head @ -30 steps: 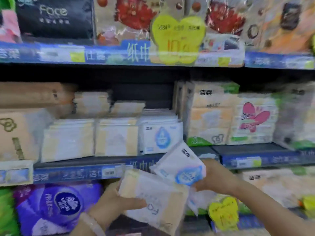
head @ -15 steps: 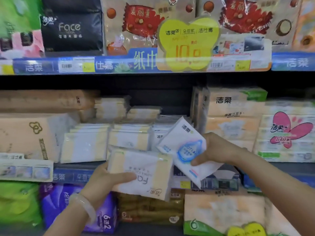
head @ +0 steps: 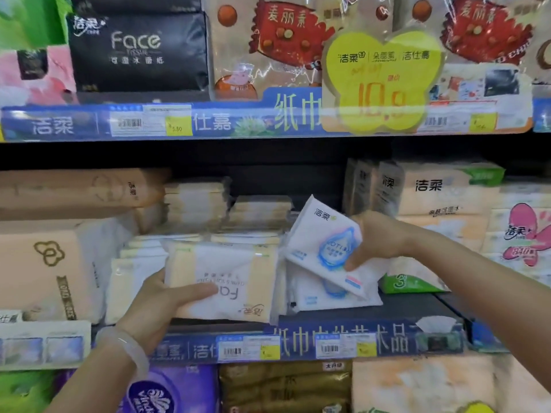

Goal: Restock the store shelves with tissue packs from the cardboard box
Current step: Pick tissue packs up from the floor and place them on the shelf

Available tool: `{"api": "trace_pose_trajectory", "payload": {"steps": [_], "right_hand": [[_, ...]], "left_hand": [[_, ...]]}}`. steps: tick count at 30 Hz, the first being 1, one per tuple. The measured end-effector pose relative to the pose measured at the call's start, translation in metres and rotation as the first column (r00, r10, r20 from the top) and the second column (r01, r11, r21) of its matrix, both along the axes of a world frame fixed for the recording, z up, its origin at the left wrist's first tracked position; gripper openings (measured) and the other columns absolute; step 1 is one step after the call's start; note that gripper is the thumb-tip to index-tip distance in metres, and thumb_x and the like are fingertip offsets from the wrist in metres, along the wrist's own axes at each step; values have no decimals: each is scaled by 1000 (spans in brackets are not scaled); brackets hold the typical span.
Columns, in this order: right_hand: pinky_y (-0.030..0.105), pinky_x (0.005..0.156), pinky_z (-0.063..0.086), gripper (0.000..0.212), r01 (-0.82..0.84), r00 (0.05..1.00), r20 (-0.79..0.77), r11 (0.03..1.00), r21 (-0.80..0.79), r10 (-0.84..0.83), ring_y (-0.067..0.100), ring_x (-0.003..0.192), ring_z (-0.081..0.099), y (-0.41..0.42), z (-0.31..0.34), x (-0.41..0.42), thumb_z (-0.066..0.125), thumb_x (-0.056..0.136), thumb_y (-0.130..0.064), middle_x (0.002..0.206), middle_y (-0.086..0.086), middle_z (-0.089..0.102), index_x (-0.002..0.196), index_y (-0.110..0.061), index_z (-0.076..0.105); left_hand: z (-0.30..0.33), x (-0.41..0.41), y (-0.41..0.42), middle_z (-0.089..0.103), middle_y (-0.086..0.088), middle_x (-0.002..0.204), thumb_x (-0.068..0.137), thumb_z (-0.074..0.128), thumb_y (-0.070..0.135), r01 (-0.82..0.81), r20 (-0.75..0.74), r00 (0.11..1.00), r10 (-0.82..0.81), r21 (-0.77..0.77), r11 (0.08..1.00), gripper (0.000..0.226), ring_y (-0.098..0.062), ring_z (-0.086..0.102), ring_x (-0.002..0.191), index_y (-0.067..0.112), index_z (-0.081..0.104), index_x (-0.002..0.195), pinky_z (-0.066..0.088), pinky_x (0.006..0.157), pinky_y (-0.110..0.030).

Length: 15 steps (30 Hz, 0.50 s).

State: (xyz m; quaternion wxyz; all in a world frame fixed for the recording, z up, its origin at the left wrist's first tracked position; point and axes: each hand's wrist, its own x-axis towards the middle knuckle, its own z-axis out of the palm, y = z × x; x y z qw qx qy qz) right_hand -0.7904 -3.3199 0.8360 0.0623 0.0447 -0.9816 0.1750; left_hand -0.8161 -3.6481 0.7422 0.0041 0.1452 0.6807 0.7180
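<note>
While both arms reach toward the middle shelf [head: 372, 305], each hand carries 1 soft tissue pack. Left hand [head: 155, 305]: its fingers are curled behind a cream-and-white "Face" tissue pack [head: 223, 281], with the thumb laid across the front, and the pack is held upside down at the shelf's front edge, just before a row of matching cream-and-white packs [head: 137, 263]. A pale bangle [head: 125, 344] circles this wrist. Right hand [head: 378, 239]: its fingers clamp the right edge of a white tissue pack with a blue droplet [head: 322, 245], tilted with its left corner raised, directly above a like white pack [head: 331, 293] lying on the shelf; whether the 2 touch cannot be told. Further stacks of cream packs [head: 196, 201] stand behind. At left lie large beige tissue bundles [head: 44, 263]; at right, stacked bundles, 1 printed with a pink flower [head: 524, 234]. A blue price strip [head: 298, 344] with barcode labels runs along the shelf edge. On the upper shelf sit a black "Face" pack [head: 140, 46] and a yellow price tag [head: 381, 81] reading 10.9.
</note>
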Motion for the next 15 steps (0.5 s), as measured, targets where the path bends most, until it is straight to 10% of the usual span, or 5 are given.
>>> {"api": "trace_pose_trajectory", "payload": {"steps": [4,8,15], "right_hand": [[27,52,37,34,71,993,73,960,271,-93,17,61,52,2,-7,-8,86,61,-22,66,1,57,68,-9,55],[28,68,45,48,-17,987,155,937,348,-39,21,83,57,0,-30,-22,85,59,-27,101,5,67,99,-11,62],[29,73,44,63,-58,983,180,898,436,-24,19,100,55,-6,-39,-27,83,63,-33,106,-1,60,117,-19,54]], "left_hand": [[-4,-6,-4,75,-13,92,7,93,42,12,-2,1000,-12,17,1000,104,-27,72,84,4,68,100,59,62,-27],[-6,-8,-9,74,-15,97,9,93,42,2,2,1000,-2,19,1000,107,-29,71,90,3,66,105,60,72,-31],[-3,-7,-9,73,-16,97,9,94,40,-13,-2,1000,13,38,999,106,-29,71,89,3,67,104,60,69,-30]]}}
